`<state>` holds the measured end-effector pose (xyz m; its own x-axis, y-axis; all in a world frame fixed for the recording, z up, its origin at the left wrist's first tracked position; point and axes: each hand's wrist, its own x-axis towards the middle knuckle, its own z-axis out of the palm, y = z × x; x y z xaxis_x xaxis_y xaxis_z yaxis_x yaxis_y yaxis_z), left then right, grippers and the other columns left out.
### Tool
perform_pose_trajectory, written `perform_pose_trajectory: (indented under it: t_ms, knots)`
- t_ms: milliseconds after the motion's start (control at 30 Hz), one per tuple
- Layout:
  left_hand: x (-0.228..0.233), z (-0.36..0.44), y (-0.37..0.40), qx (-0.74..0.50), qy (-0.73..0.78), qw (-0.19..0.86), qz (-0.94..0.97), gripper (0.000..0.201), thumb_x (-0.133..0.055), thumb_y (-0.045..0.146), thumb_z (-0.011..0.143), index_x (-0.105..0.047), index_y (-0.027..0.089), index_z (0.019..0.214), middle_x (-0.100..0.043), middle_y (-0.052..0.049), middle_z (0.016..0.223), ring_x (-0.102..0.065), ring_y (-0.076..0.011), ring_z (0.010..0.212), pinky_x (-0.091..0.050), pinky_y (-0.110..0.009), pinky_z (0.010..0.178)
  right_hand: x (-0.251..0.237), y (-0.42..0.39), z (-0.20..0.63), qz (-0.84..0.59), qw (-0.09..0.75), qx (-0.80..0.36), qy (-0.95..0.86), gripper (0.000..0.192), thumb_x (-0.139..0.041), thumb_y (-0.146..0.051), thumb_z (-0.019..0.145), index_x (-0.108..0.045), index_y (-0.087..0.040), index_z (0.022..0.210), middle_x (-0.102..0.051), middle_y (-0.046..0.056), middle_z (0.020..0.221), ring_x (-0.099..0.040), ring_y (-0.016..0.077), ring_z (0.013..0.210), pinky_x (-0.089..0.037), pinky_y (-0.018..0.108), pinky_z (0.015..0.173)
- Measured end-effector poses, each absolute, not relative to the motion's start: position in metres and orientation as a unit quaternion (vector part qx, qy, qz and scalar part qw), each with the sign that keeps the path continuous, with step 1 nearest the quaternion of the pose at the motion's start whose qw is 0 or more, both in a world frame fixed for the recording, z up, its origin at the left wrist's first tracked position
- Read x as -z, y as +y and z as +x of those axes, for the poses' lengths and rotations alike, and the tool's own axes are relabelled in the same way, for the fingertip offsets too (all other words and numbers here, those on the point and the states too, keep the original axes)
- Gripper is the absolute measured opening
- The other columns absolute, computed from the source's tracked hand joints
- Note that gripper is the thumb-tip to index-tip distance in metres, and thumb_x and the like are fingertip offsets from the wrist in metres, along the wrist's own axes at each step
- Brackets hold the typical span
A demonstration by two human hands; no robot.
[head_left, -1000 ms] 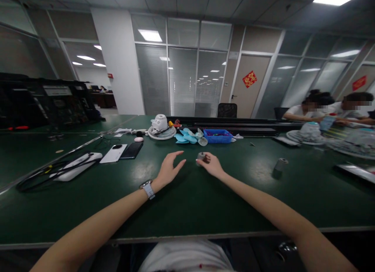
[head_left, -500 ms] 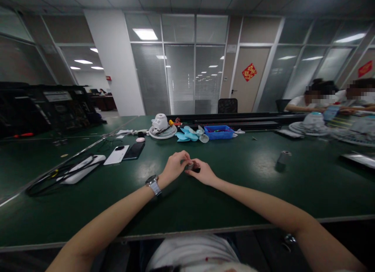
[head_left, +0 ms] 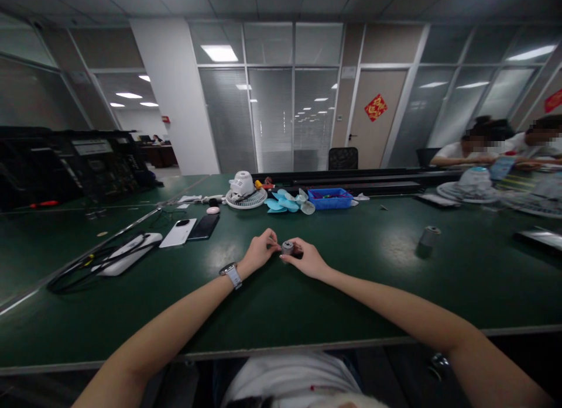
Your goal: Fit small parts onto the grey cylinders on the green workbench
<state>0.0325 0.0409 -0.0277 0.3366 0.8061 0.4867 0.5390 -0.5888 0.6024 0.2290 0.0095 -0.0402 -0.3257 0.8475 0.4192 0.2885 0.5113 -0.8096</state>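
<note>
A small grey metal cylinder (head_left: pixel 287 248) with dark openings in its top face is upright on the green table, in front of me. My right hand (head_left: pixel 309 259) is closed around its right side, thumb in front and fingers behind. Just left of the cylinder is my left hand (head_left: pixel 260 251), its thumb and fingertips pinched together. Whatever lies in that pinch is too small to make out. A watch (head_left: pixel 230 272) is on my left wrist. Farther right stands a second, taller grey metal cylinder (head_left: pixel 428 242).
Left on the table (head_left: pixel 351 308) are a white phone (head_left: pixel 178 232), a dark phone (head_left: pixel 204 227) and a white device (head_left: pixel 129 254) with black cable. Behind my hands lie a white fan part (head_left: pixel 246 191), blue fan blades (head_left: pixel 281 202) and a blue tray (head_left: pixel 330 198). Two people sit at the right.
My left hand has drawn back leftward and down from the top of the cylinder, uncovering its top face. My right hand keeps its grip.
</note>
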Motion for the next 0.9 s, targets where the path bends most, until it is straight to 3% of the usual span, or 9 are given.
perform_pose_trajectory:
  t_ms: [100, 233, 367, 500, 733, 833, 900]
  knots:
    - [0.032, 0.032, 0.041, -0.382, 0.416, 0.171, 0.807, 0.019, -0.068, 0.024, 0.081, -0.052, 0.023, 0.089, -0.076, 0.0, 0.081, -0.073, -0.0197, 0.082, -0.051, -0.03, 0.076, 0.035, 0.022, 0.251, -0.396, 0.474, -0.315, -0.721, 0.036, -0.074, -0.037, 0.077, -0.062, -0.019, 0.105, -0.073, 0.006, 0.101, -0.069, 0.0193, 0.094, -0.053, 0.035, 0.087]
    - [0.033, 0.03, 0.041, -0.379, 0.405, 0.198, 0.808, 0.025, -0.068, 0.029, 0.083, -0.052, 0.024, 0.101, -0.078, 0.0, 0.086, -0.073, -0.0195, 0.088, -0.052, -0.032, 0.083, 0.021, 0.064, 0.329, -0.531, 0.506, -0.2, -0.65, 0.039, -0.072, -0.041, 0.078, -0.063, -0.017, 0.108, -0.072, 0.01, 0.105, -0.069, 0.0215, 0.093, -0.053, 0.035, 0.085]
    - [0.033, 0.029, 0.039, -0.39, 0.407, 0.215, 0.798, 0.028, -0.068, 0.032, 0.083, -0.052, 0.024, 0.105, -0.078, -0.001, 0.091, -0.073, -0.0197, 0.092, -0.052, -0.034, 0.088, 0.016, 0.098, 0.42, -0.73, 0.437, -0.038, -0.524, 0.045, -0.069, -0.045, 0.08, -0.063, -0.015, 0.113, -0.071, 0.015, 0.107, -0.067, 0.0285, 0.1, -0.051, 0.041, 0.088]
    - [0.031, 0.027, 0.037, -0.411, 0.426, 0.223, 0.774, 0.032, -0.065, 0.037, 0.085, -0.05, 0.024, 0.11, -0.077, -0.004, 0.101, -0.071, -0.0207, 0.097, -0.051, -0.036, 0.09, 0.023, 0.101, 0.468, -0.81, 0.39, 0.009, -0.438, 0.049, -0.068, -0.044, 0.081, -0.062, -0.015, 0.119, -0.069, 0.019, 0.11, -0.066, 0.0315, 0.103, -0.051, 0.042, 0.087]
    - [0.033, 0.014, 0.046, -0.505, 0.526, 0.217, 0.65, 0.039, -0.047, 0.051, 0.094, -0.045, 0.02, 0.117, -0.071, -0.013, 0.111, -0.068, -0.0245, 0.101, -0.05, -0.038, 0.086, 0.024, 0.097, 0.475, -0.854, 0.364, -0.051, -0.369, 0.051, -0.068, -0.04, 0.081, -0.056, -0.012, 0.122, -0.063, 0.025, 0.116, -0.062, 0.0371, 0.108, -0.048, 0.048, 0.087]
    - [0.033, 0.011, 0.048, -0.532, 0.557, 0.205, 0.603, 0.039, -0.044, 0.053, 0.094, -0.043, 0.02, 0.115, -0.07, -0.013, 0.108, -0.066, -0.0246, 0.102, -0.049, -0.039, 0.086, 0.015, 0.089, 0.445, -0.824, 0.404, 0.057, -0.392, 0.062, -0.067, -0.033, 0.08, -0.046, -0.009, 0.132, -0.051, 0.029, 0.133, -0.051, 0.0402, 0.123, -0.04, 0.055, 0.098]
    - [0.033, 0.011, 0.049, -0.54, 0.579, 0.211, 0.573, 0.039, -0.043, 0.054, 0.094, -0.041, 0.02, 0.112, -0.069, -0.013, 0.105, -0.067, -0.0241, 0.096, -0.05, -0.037, 0.082, 0.008, 0.078, 0.404, -0.738, 0.429, 0.136, -0.503, 0.06, -0.062, -0.031, 0.083, -0.044, -0.01, 0.137, -0.045, 0.026, 0.142, -0.043, 0.0381, 0.132, -0.034, 0.056, 0.105]
